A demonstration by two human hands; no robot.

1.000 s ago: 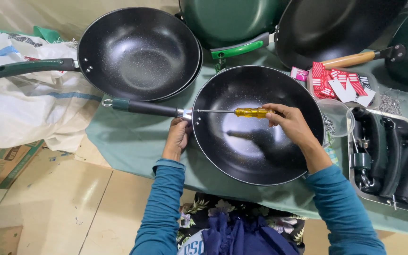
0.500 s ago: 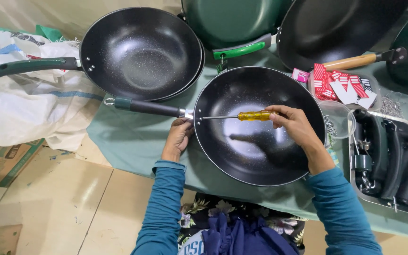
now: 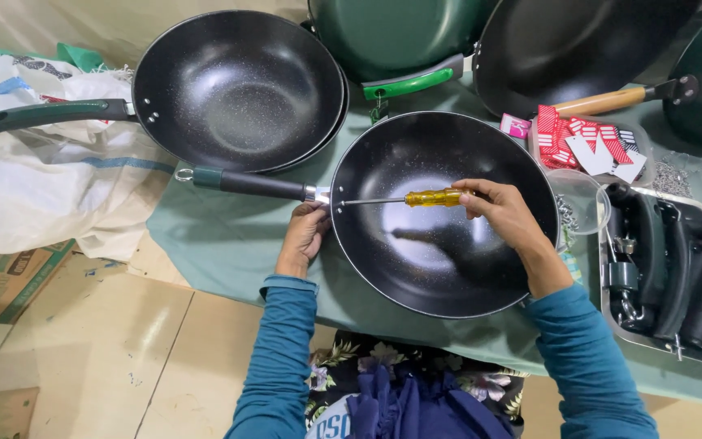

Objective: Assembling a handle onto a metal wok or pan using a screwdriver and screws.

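A black non-stick wok (image 3: 440, 252) lies on the green-covered table (image 3: 205, 244) in front of me, its dark green handle (image 3: 245, 184) pointing left. My right hand (image 3: 501, 213) grips a screwdriver with a yellow handle (image 3: 436, 197); its shaft runs left across the bowl to the inner wall where the handle joins. My left hand (image 3: 305, 236) is under the rim at that joint, fingers curled against the outside of the pan.
A stack of similar black woks (image 3: 237, 85) sits at the back left, more pans (image 3: 578, 49) at the back. Red and white tags (image 3: 582, 142) and a clear cup (image 3: 578, 199) lie right of the wok. A metal tray of black handles (image 3: 676, 268) stands far right. White sacks (image 3: 34, 187) lie left.
The screwdriver stays on the handle joint and both hands keep their places; the view has shifted only slightly.
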